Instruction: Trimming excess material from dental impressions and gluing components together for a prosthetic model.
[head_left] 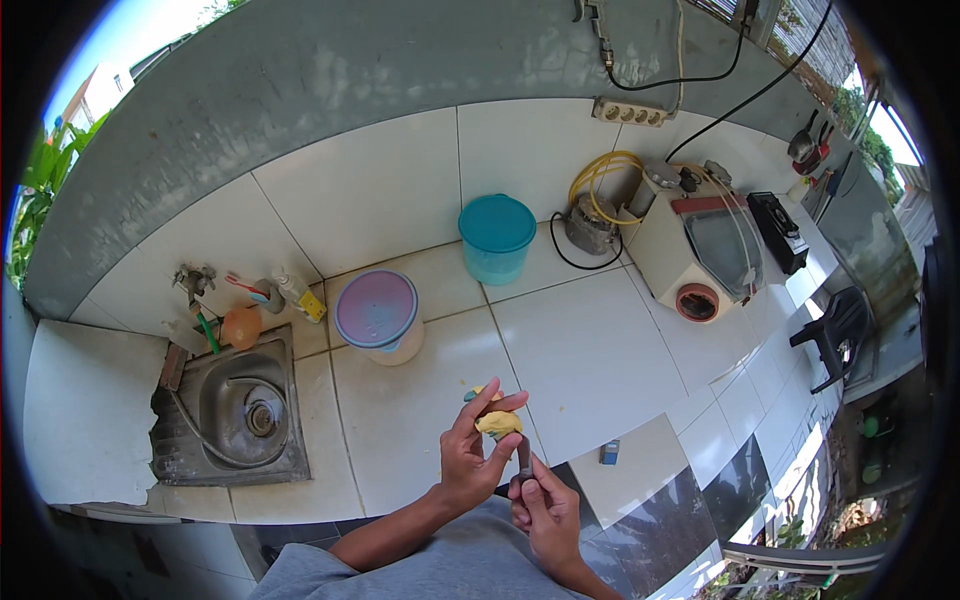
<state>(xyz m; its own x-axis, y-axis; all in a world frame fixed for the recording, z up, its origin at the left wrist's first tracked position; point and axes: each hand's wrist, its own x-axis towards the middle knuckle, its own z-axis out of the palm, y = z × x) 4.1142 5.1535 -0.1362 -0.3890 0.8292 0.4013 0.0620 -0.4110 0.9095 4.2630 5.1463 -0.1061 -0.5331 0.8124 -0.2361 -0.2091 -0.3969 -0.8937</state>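
Observation:
My left hand is raised near the counter's front edge, its fingers closed around a yellow clay-like lump. More yellow shows behind the fingers, beside a bit of blue-green; I cannot make out whether it belongs to the same piece. In my right hand, just below and to the right, is a tool with a narrow metal blade, held upright. Its tip meets the lower right side of the lump. My right fingers wrap its handle and hide most of it.
A sink lies at the left under a tap. Behind my hands stand a purple-lidded tub and a teal-lidded bucket. Farther right are a yellow hose, a boxy cream machine and a black chair.

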